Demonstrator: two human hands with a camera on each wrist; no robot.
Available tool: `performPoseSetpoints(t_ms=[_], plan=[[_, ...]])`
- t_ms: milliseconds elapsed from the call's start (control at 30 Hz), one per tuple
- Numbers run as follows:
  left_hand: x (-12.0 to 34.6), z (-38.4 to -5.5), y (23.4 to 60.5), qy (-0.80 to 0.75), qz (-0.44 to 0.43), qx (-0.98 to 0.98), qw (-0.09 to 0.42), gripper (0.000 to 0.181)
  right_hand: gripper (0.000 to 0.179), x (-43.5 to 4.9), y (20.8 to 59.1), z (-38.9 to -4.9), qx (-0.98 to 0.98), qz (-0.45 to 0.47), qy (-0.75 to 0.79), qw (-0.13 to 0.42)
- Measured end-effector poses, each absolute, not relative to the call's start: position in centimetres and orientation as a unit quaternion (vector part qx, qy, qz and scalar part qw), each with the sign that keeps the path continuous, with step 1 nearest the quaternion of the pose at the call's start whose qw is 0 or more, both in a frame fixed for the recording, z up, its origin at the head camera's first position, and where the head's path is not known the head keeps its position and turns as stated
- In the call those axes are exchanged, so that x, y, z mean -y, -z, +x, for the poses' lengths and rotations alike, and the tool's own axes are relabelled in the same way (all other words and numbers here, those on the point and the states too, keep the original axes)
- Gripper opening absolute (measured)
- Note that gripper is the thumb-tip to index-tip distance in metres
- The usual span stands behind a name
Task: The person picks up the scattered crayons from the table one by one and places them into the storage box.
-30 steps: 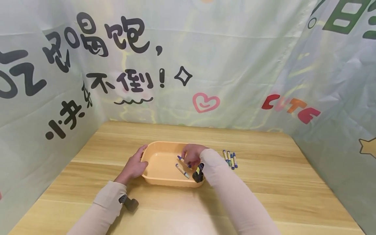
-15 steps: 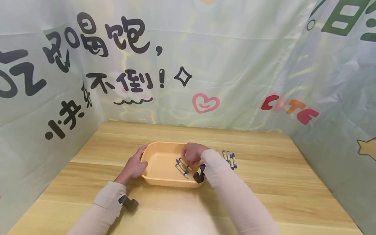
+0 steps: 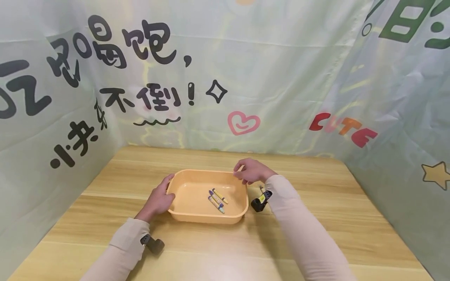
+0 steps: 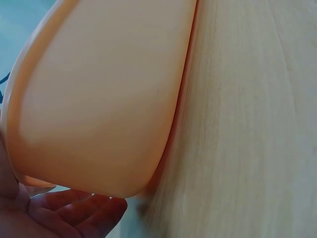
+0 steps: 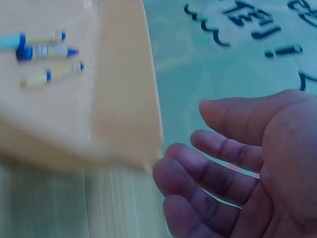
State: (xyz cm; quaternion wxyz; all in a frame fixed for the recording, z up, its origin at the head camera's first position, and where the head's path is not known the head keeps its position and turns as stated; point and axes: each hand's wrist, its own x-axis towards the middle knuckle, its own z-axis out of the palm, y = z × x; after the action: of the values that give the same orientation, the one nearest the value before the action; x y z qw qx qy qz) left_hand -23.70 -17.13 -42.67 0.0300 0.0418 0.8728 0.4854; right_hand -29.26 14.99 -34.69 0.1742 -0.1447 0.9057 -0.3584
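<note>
A shallow orange plastic tray [image 3: 207, 219] stands on the table with three crayons in it: a yellow one [image 3: 220, 196], a blue one [image 3: 216, 198] and a pale-tipped one [image 3: 216, 205]. My left hand [image 3: 157, 200] holds the tray's left end, thumb over the rim and fingers outside below it, as the left wrist view shows. Above the tray's back right corner hangs my right hand [image 3: 254, 171], its fingers loosely bent with nothing between them. In the right wrist view its palm [image 5: 292, 158] faces the camera beside the tray wall.
Just right of the tray, the end of another crayon [image 3: 261, 189] peeks out by my right wrist, whose sleeve and camera hide what lies behind. The wooden table [image 3: 334, 218] is bordered by printed cloth [image 3: 288, 97] at the back and sides.
My right hand has let go of a crayon in the tray and moved up and right, out over the rim. The left hand keeps its hold on the tray.
</note>
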Motion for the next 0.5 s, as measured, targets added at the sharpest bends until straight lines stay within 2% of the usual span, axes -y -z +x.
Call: performPoseSetpoints(t_ms=[200, 500], plan=[[17.3, -23.8, 42.6, -0.484, 0.043, -0.874, 0.036, 0.072, 0.026, -19.3, 35.6, -29.3, -0.914, -0.109, 0.364, 0.145], [17.4, -24.0, 42.7, -0.48, 0.044, -0.875, 0.042, 0.072, 0.028, -24.3, 38.0, -28.7, -0.92, -0.054, 0.363, 0.138]])
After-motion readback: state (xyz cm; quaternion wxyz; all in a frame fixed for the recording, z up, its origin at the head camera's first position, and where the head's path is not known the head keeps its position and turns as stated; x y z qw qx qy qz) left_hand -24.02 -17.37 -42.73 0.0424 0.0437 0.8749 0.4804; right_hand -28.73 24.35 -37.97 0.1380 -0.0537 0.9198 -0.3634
